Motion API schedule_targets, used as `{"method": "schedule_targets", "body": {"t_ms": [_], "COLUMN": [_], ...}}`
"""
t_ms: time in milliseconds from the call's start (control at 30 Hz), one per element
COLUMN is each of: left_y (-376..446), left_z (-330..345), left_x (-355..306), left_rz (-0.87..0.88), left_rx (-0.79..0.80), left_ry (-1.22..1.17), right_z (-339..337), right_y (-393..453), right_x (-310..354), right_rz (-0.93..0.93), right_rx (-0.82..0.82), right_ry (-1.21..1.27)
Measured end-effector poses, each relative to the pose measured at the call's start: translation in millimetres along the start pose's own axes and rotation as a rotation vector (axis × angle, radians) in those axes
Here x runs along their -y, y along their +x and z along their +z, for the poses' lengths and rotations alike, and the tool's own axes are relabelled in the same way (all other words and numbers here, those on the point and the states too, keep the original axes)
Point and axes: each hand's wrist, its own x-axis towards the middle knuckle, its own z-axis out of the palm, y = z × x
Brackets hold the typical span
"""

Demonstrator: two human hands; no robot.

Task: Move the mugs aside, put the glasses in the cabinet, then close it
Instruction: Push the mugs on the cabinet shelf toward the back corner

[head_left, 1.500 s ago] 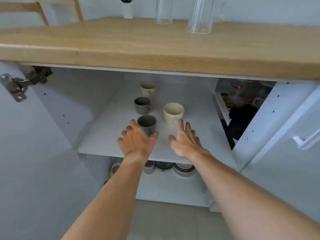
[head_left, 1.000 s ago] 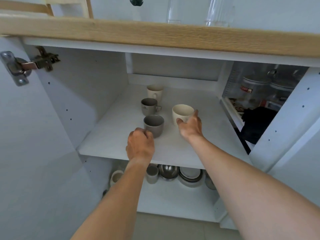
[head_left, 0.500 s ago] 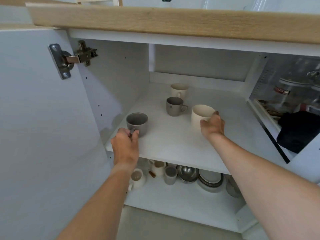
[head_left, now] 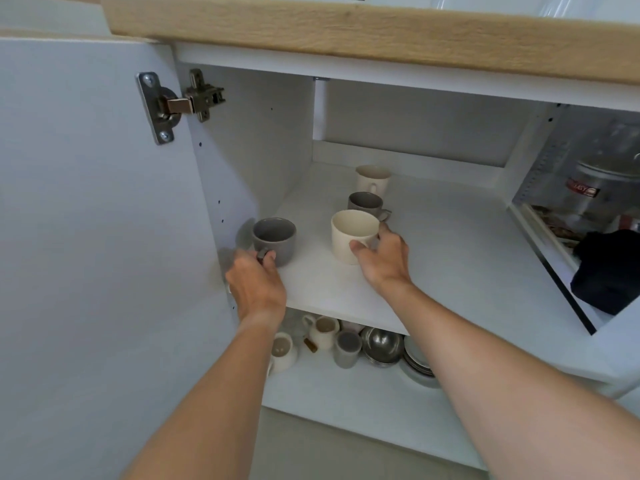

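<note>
Several mugs stand on the white upper shelf (head_left: 450,244) of the open cabinet. A dark grey mug (head_left: 275,239) sits at the shelf's front left corner by the side wall, and my left hand (head_left: 256,285) grips its handle. A cream mug (head_left: 353,233) stands mid-shelf with my right hand (head_left: 381,261) wrapped around its right side. Behind it are a smaller grey mug (head_left: 365,204) and a second cream mug (head_left: 372,180). The bottoms of the glasses (head_left: 446,0) barely show at the top edge, above the wooden countertop (head_left: 346,32).
The cabinet door (head_left: 86,237) hangs open on the left on its hinge (head_left: 180,105). The lower shelf holds small jugs (head_left: 323,332), a metal bowl (head_left: 382,344) and stacked plates (head_left: 415,362). To the right, another compartment holds a metal pot (head_left: 595,192) and a black cloth (head_left: 606,271).
My left hand has slid the dark grey mug left to the shelf corner. My right hand has closed on the cream mug and shifted it left, nearer the small grey mug. The view shifted.
</note>
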Motion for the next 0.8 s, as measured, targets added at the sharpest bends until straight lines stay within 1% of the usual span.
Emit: {"method": "schedule_targets", "body": {"t_ms": [100, 167, 267, 333, 367, 467, 567, 633, 667, 767, 800], "left_y": [1, -4, -20, -34, -39, -47, -39, -33, -29, -14, -8], "left_z": [-2, -2, 2, 3, 4, 7, 13, 18, 20, 23, 23], "left_x": [3, 4, 8, 14, 19, 29, 22, 14, 11, 6, 5], "left_rz": [0.023, 0.043, 0.086, 0.160, 0.234, 0.520, 0.648, 0.708, 0.737, 0.800, 0.817], "left_rx": [0.025, 0.024, -0.029, -0.085, -0.075, 0.086, 0.224, 0.325, 0.388, 0.585, 0.631], "left_ry": [0.010, -0.032, -0.120, -0.111, -0.055, 0.215, 0.404, 0.509, 0.554, 0.627, 0.637], "right_z": [14, 23, 35, 40, 43, 50, 54, 51, 46, 25, 19], "right_y": [3, 4, 9, 13, 15, 20, 23, 25, 26, 36, 43], "right_x": [10, 16, 20, 22, 23, 26, 26, 23, 22, 15, 12], "right_rz": [0.015, 0.008, 0.004, 0.017, 0.035, 0.077, 0.083, 0.059, 0.029, -0.079, -0.088], "right_rx": [0.010, 0.019, 0.036, 0.050, 0.062, 0.114, 0.179, 0.173, 0.122, -0.135, -0.200], "right_ry": [0.036, 0.082, 0.126, 0.163, 0.180, 0.183, 0.201, 0.218, 0.228, 0.206, 0.178]}}
